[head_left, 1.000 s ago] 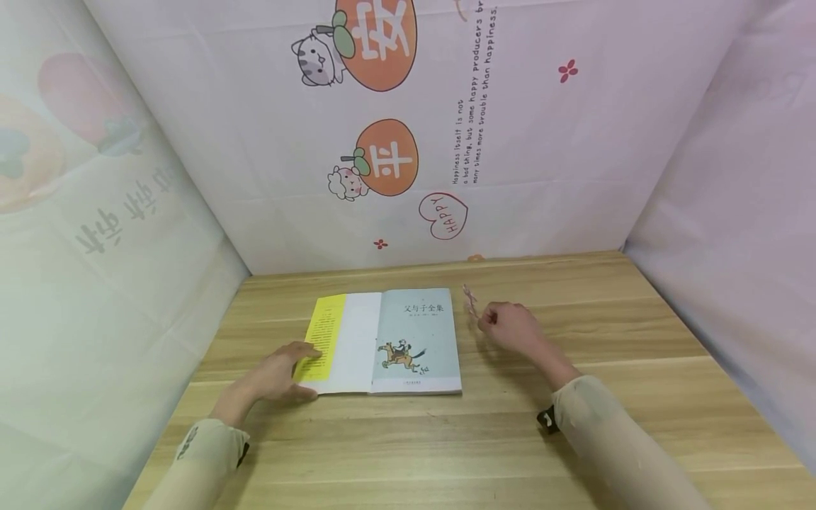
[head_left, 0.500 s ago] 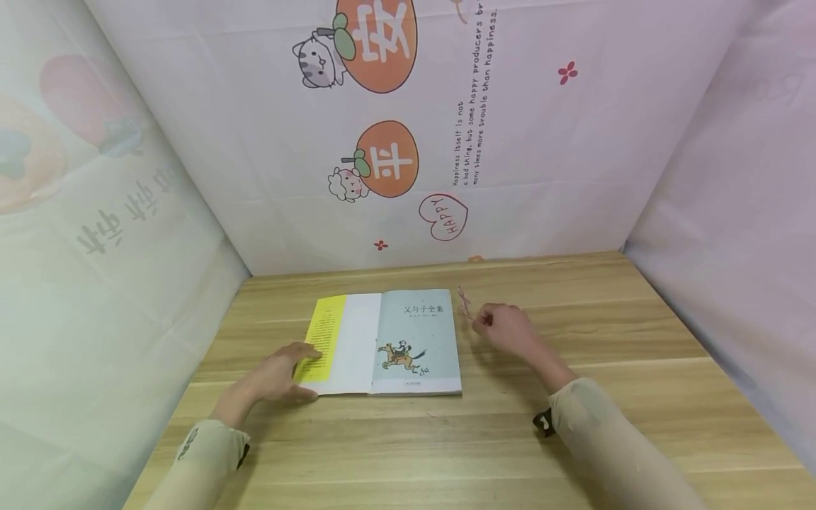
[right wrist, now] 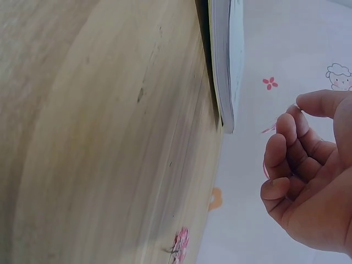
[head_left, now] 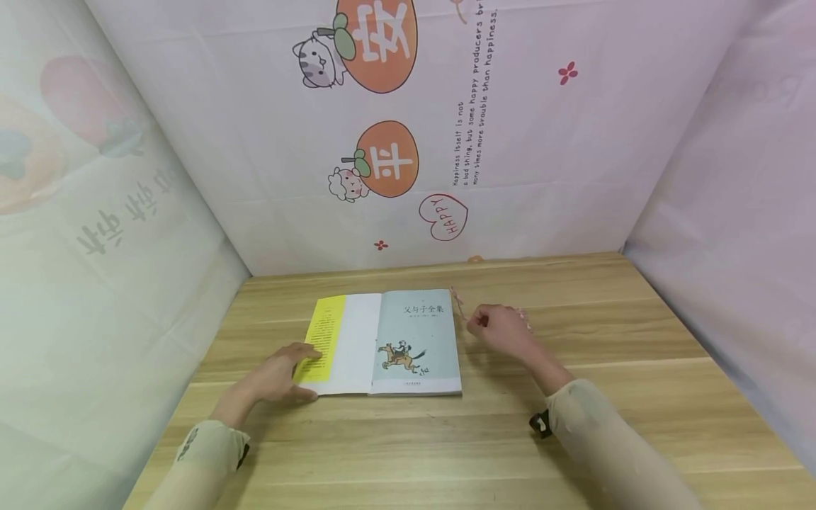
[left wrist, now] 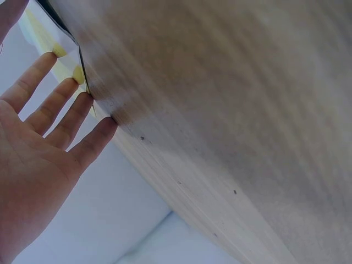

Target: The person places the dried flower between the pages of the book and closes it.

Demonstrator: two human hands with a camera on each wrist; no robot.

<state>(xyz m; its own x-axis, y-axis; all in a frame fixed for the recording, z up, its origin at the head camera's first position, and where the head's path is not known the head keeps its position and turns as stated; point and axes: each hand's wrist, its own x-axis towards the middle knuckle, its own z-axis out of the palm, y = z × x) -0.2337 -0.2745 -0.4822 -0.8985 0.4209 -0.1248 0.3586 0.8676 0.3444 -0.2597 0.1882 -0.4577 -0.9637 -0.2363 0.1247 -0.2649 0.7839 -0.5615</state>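
An open book [head_left: 417, 340] lies on the table, its pale blue title page on the right and a white inner cover with a yellow flap [head_left: 325, 340] on the left. My left hand [head_left: 277, 372] rests on the flap at the book's left side, fingers extended and spread in the left wrist view. Just right of the book, my right hand [head_left: 503, 329] pinches a thin pink sprig-like strip [head_left: 456, 301] between thumb and forefinger, the other fingers curled. The strip's upper end meets the book's top right corner in the head view.
Another small pink piece [right wrist: 179, 245] lies on the wooden table [head_left: 637, 340], partly behind my right hand in the head view. White printed cloth walls [head_left: 523, 142] stand at the back and both sides.
My right hand has moved slightly left with the pink strip, bringing its end to the book's edge. A second pink piece now shows behind that hand. The left hand stays put.
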